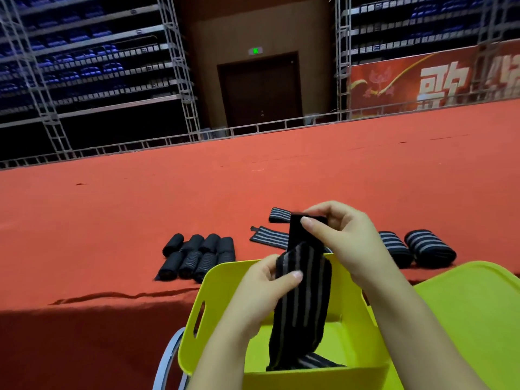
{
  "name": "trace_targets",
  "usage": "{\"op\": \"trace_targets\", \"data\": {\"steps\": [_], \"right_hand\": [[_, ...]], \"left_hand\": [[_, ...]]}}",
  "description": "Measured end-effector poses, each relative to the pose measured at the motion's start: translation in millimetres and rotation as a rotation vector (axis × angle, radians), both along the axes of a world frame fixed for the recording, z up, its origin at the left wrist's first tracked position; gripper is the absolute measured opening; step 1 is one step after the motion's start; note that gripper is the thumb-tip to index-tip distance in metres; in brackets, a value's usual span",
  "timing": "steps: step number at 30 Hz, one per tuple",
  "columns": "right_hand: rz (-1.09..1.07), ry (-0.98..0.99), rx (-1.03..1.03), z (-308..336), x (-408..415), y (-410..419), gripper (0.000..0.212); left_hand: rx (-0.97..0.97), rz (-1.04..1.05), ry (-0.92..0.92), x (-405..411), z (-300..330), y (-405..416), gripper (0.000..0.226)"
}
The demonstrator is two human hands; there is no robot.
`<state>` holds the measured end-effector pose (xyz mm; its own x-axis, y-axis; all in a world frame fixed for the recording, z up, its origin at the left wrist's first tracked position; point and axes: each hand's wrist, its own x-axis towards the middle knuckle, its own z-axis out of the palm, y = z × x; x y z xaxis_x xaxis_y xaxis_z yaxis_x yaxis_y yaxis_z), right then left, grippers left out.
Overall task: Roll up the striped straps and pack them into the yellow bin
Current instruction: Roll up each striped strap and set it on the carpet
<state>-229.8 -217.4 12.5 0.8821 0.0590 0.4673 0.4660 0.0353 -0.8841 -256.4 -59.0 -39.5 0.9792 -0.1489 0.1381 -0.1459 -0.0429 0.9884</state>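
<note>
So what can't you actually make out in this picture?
- Head view: most of the yellow bin floor, hidden by the hanging strap and both forearms.
- Flat straps on the carpet, partly behind the right hand.
- Lid, cut off by the right edge.

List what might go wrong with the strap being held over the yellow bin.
1. The strap hangs loose, its tail already down in the yellow bin; it may get packed unrolled.
2. The right hand pinches only the top end, and the left hand holds one edge, so a roll could start crooked.
</note>
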Motion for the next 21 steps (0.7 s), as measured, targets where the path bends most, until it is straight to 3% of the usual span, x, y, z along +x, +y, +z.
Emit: {"op": "trace_targets", "data": {"steps": [3, 6, 10, 15, 19, 21], "right_hand": [[-0.014, -0.013, -0.011, -6, -5, 2, 0.007], [0.022, -0.037, -0.030, -6, -10, 6, 0.008], [0.044, -0.017, 0.008, -4, -10, 5, 0.008], [0.171, 0.073, -0.025, -12, -15, -2, 0.006], [0.041, -0.004, 0.014, -14, -11, -4, 0.008], [0.004, -0.004, 0.037, -13, -8, -5, 0.005]], "left_hand": [[-0.010, -0.015, -0.059, -10, 8, 1, 0.014], [-0.004, 0.089, -0.230, -11, 19, 1, 0.009], [0.089, 0.192, -0.379, -15, 26, 0, 0.021], [-0.064, 0.233, -0.315, -13, 21, -1, 0.017], [0.060, 0.060, -0.196, -16, 26, -1, 0.006], [0.116, 0.039, -0.187, -17, 26, 0, 0.011]]}}
